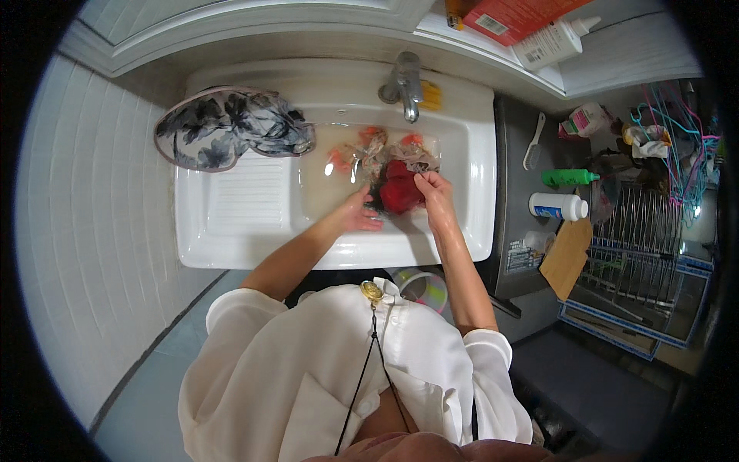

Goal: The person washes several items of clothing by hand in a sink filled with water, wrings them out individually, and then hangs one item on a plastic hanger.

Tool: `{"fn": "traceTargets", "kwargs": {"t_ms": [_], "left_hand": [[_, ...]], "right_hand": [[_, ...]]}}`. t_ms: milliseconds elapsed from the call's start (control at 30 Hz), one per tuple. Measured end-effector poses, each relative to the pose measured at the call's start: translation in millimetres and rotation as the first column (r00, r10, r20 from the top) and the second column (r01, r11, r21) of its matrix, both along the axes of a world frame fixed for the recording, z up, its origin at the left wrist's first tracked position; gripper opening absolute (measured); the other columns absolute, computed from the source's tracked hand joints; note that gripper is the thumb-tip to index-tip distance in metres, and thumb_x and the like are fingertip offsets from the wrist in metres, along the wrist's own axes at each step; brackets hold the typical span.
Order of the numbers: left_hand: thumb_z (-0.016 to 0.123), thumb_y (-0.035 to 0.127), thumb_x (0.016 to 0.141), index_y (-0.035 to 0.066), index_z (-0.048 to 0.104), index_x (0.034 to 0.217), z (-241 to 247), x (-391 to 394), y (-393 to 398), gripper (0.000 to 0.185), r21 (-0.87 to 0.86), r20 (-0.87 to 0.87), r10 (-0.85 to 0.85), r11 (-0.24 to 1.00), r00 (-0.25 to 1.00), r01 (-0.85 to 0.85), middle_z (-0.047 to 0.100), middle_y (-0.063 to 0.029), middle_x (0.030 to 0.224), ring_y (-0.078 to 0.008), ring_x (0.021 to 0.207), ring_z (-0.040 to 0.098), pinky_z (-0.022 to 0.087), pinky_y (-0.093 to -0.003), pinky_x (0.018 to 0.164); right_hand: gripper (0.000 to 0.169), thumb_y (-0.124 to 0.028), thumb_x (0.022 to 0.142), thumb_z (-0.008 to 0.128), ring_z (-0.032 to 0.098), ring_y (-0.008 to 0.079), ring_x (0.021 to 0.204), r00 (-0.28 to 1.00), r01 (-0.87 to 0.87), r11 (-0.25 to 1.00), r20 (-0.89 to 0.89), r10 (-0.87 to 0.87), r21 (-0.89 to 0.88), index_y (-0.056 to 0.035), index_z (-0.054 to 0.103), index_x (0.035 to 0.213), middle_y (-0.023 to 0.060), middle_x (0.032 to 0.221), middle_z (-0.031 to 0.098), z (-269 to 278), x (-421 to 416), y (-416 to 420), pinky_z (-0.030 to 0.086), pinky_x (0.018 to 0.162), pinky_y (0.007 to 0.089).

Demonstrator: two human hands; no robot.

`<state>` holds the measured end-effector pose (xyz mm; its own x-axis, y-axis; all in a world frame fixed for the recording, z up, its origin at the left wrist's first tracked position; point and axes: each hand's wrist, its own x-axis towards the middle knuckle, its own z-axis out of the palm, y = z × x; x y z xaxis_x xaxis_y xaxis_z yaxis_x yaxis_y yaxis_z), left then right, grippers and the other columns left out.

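Observation:
In the right half of a white laundry sink [335,254], cloudy water [317,190] stands around several wet fabrics. My right hand [434,187] pinches the edge of a dark red cloth [399,189] between thumb and fingers. Just left of that cloth, my left hand [359,212] has its fingers spread at the water's near side and holds nothing. Dark fabric shows between the hand and the red cloth, mostly hidden. Beyond them float a patterned cloth with orange parts [372,147] and a greyish-beige fabric [414,155].
A grey floral fabric piece [222,130] lies over the sink's left back rim, above the ribbed washboard [250,190]. The faucet [407,86] overhangs the basin, with a yellow item [430,95] beside it. Rightward stand a brush [534,141], a green bottle [568,177] and a white bottle [557,206].

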<state>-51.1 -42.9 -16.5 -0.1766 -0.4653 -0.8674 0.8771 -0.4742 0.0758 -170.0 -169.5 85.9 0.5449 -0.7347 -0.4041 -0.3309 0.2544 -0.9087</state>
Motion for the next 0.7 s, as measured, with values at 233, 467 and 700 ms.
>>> {"fn": "traceTargets", "kwargs": {"t_ms": [233,467,700], "left_hand": [[0.028,0.06,0.094,0.009,0.051,0.124,-3.7,4.1,-37.8,0.063,-0.461,-0.464,0.297,0.723,0.834,-0.514,0.058,-0.0167,0.12,-0.0377,0.111,0.056,0.047,-0.0569,0.091],[0.045,0.02,0.094,0.0,0.058,0.112,-12.8,39.1,-6.5,0.03,-0.691,0.26,0.275,0.723,0.926,-0.021,0.065,-0.015,0.103,-0.0295,0.088,0.066,0.056,-0.0412,0.078],[0.052,0.009,0.089,0.002,0.047,0.121,-2.3,95.1,33.1,0.033,-0.311,0.332,0.62,0.783,0.711,-0.538,0.058,-0.0189,0.115,-0.0295,0.105,0.059,0.053,-0.0426,0.086]], "right_hand": [[0.01,-0.02,0.089,0.062,0.051,0.0009,0.063,0.981,0.035,0.972,0.176,-0.078,0.234,-0.0129,0.061,0.082,-0.0069,0.073,0.059,89.8,22.2,31.2,0.036,0.051,0.017],[0.012,-0.019,0.09,0.062,0.047,0.0013,0.06,0.947,-0.118,0.993,0.297,0.119,-0.023,-0.0068,0.062,0.086,-0.0054,0.071,0.057,58.8,24.9,30.8,0.034,0.051,0.0179],[0.014,-0.012,0.087,0.063,0.049,0.0064,0.064,0.974,-0.219,0.97,0.033,0.224,-0.105,0.0016,0.065,0.091,-0.0012,0.068,0.057,-38.0,-22.0,19.7,0.043,0.061,0.0227]]}}
